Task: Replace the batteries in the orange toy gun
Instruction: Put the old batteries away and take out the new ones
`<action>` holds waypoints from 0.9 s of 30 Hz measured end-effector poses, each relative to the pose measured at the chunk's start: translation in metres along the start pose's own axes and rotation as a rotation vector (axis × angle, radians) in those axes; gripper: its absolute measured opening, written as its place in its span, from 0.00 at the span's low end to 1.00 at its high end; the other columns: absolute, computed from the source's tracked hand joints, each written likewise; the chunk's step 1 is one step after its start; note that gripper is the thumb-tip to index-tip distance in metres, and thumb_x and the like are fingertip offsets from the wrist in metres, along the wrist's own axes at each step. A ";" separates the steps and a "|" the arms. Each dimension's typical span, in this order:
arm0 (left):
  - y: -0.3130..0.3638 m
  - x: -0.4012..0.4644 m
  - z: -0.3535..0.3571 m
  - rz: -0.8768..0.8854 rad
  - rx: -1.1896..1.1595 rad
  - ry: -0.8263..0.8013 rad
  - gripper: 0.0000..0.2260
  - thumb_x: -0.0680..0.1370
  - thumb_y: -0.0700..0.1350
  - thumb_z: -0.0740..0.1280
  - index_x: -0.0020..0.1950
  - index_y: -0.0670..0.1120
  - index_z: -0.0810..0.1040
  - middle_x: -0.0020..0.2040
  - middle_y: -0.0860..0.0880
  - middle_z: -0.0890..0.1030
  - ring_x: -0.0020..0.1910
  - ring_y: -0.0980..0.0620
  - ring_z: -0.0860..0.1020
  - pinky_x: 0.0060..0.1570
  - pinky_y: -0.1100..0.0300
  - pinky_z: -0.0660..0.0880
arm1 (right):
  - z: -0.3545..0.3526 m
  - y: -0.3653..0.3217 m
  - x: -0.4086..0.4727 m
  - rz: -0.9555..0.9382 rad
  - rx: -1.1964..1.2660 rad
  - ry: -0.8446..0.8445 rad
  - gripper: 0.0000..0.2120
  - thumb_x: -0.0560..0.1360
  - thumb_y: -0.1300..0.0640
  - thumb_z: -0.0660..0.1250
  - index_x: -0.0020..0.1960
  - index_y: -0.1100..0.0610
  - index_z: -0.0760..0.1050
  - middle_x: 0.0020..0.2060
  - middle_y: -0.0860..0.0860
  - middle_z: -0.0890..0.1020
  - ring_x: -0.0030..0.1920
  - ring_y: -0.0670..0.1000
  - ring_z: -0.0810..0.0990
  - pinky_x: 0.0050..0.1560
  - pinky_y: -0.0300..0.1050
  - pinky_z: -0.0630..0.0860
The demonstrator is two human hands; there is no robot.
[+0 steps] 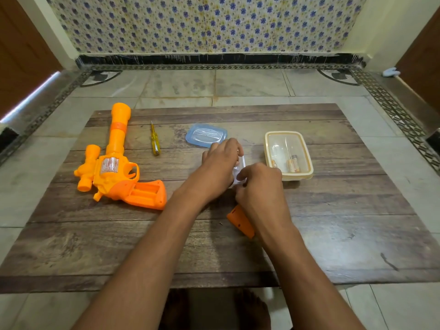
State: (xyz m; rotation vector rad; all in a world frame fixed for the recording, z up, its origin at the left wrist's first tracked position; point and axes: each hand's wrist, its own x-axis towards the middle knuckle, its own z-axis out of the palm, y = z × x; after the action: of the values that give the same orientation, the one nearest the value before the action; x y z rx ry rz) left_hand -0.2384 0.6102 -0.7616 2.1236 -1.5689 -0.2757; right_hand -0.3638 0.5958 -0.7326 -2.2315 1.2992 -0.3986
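Midway through the swap, by the look of things: orange toy gun (114,167) lying on its side at the left of the worktop (333,222), grip compartment open and showing empty, its orange battery cover (239,221) set loose on the worktop well to the right of the gun, partly under the right forearm. Tiny screw (221,223) just left of that cover. Yellow screwdriver (154,140) parked just right of the gun's barrel. Further right of the gun, a blue lid (206,135), then a cream-rimmed container (288,154) with what look like batteries (293,164) inside; old or new, cannot tell.

Step in hand, as a judgement: opening a small white packet (240,169), probably the fresh cells, though contents hidden.

Left hand (220,163) with fingers curled, pinching the packet's far edge. Right hand (260,184) likewise curled, pinching the near edge; both closed narrow on it, well right of the gun.

Next move calls for freeing the cells, then carrying them left to the gun's open grip and seating them by polarity before refitting cover and screw.
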 end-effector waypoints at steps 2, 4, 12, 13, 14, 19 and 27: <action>0.000 -0.002 0.000 0.001 0.008 -0.023 0.19 0.77 0.32 0.66 0.55 0.54 0.65 0.55 0.52 0.75 0.54 0.54 0.67 0.53 0.59 0.59 | 0.001 0.001 0.000 0.013 0.022 0.007 0.10 0.76 0.64 0.69 0.55 0.58 0.85 0.48 0.57 0.86 0.49 0.56 0.84 0.52 0.50 0.83; -0.001 -0.002 -0.001 0.008 -0.006 -0.031 0.22 0.75 0.30 0.67 0.55 0.54 0.65 0.53 0.53 0.76 0.54 0.52 0.72 0.52 0.58 0.64 | 0.001 0.001 0.001 0.018 0.031 0.006 0.11 0.76 0.64 0.69 0.56 0.57 0.85 0.49 0.57 0.85 0.49 0.56 0.84 0.51 0.48 0.82; -0.003 -0.002 -0.014 0.044 -0.092 0.073 0.19 0.75 0.30 0.71 0.58 0.48 0.71 0.49 0.49 0.80 0.44 0.56 0.80 0.45 0.53 0.81 | -0.001 0.003 0.002 0.039 0.044 -0.016 0.13 0.78 0.63 0.70 0.62 0.56 0.83 0.53 0.56 0.84 0.51 0.54 0.83 0.52 0.45 0.79; -0.005 -0.003 -0.016 0.043 -0.096 0.085 0.19 0.74 0.31 0.72 0.57 0.48 0.71 0.47 0.50 0.81 0.42 0.58 0.80 0.44 0.53 0.81 | 0.000 0.004 0.003 0.040 0.039 -0.020 0.14 0.78 0.63 0.70 0.62 0.56 0.83 0.54 0.55 0.84 0.52 0.54 0.83 0.53 0.45 0.79; -0.007 -0.003 -0.018 0.043 -0.093 0.100 0.19 0.74 0.31 0.72 0.57 0.49 0.72 0.45 0.51 0.82 0.42 0.58 0.81 0.44 0.52 0.81 | 0.000 0.004 0.003 0.041 0.034 -0.016 0.14 0.78 0.63 0.71 0.63 0.56 0.83 0.55 0.55 0.84 0.53 0.54 0.83 0.53 0.46 0.80; -0.012 -0.006 -0.019 0.086 -0.067 0.133 0.15 0.74 0.30 0.70 0.52 0.50 0.75 0.45 0.49 0.84 0.45 0.48 0.84 0.44 0.47 0.82 | 0.004 0.004 0.004 0.038 0.029 -0.002 0.14 0.77 0.63 0.70 0.61 0.56 0.83 0.54 0.56 0.84 0.52 0.56 0.83 0.53 0.47 0.81; -0.018 -0.002 -0.015 0.184 -0.016 0.169 0.18 0.69 0.26 0.70 0.51 0.46 0.83 0.44 0.48 0.84 0.43 0.48 0.83 0.43 0.47 0.81 | 0.008 0.003 0.004 0.023 0.014 0.018 0.13 0.76 0.63 0.70 0.59 0.56 0.84 0.49 0.56 0.86 0.47 0.55 0.83 0.49 0.46 0.81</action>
State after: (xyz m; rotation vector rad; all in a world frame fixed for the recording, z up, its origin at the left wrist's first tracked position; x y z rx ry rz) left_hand -0.2177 0.6198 -0.7576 1.9197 -1.6417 -0.0453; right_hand -0.3602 0.5930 -0.7408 -2.2041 1.3260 -0.4189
